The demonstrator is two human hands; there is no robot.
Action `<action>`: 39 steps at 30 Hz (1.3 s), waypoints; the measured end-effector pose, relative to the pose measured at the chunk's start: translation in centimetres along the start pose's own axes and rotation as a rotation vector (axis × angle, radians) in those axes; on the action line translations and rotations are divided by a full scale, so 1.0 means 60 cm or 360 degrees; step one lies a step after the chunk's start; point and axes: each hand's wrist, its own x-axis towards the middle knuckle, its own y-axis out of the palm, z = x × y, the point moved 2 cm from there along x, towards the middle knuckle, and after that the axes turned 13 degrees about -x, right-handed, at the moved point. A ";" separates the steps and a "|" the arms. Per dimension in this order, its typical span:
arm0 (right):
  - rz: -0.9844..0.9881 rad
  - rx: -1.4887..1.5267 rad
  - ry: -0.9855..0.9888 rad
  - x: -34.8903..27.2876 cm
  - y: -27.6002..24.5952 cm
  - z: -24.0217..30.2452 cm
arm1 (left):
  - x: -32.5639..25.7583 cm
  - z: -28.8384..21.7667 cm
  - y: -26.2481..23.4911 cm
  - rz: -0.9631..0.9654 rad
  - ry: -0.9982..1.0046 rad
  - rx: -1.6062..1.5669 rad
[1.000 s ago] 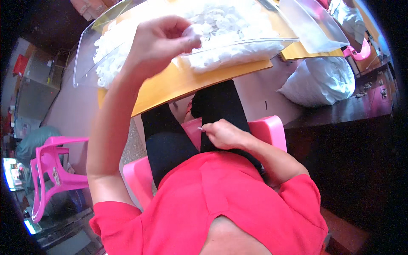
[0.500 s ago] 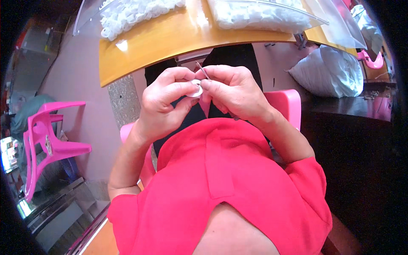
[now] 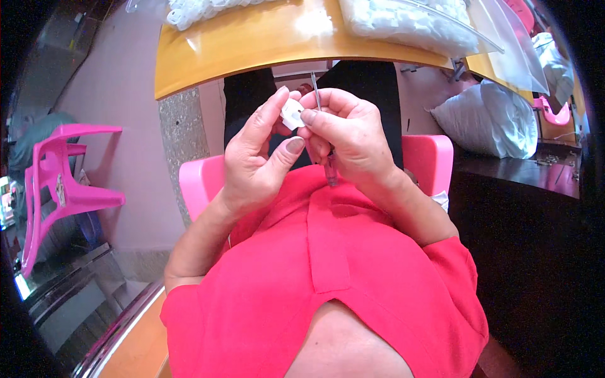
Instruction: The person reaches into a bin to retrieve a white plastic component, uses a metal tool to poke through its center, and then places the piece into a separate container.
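A small white plastic piece [image 3: 292, 114] with a dark hole sits between my two hands. My left hand [image 3: 255, 148] has its fingers stretched up beside and partly behind the piece, its thumb spread away from it. My right hand [image 3: 346, 129] presses its thumb tip against the piece's right edge. That same hand is closed around a thin screwdriver [image 3: 316, 92], its metal shaft pointing up past the fingers and its clear handle hanging below the palm. The right fingertips behind the piece are partly hidden.
Beyond my hands is a yellow-orange table [image 3: 252, 50] bearing clear trays of white plastic pieces [image 3: 409, 28]. Pink chair arms [image 3: 428, 157] flank me. A pink stool [image 3: 72, 164] lies at left. A stuffed white sack [image 3: 488, 120] sits at right.
My left thumb has come off the white piece and spread away, and the left fingers have straightened. The screwdriver has tilted more upright in my right hand. The view has shifted slightly.
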 end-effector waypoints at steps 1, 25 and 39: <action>0.0008 -0.0004 0.0009 -0.002 0.005 -0.002 | -0.003 0.002 0.000 -0.0028 -0.0056 -0.0111; 0.0062 -0.0879 -0.0239 0.015 0.037 -0.042 | -0.023 0.025 -0.073 -0.0177 -0.0205 -0.0001; 0.0120 -0.1801 -0.1081 -0.006 0.021 -0.059 | -0.028 0.038 -0.096 -0.0111 -0.0377 -0.0437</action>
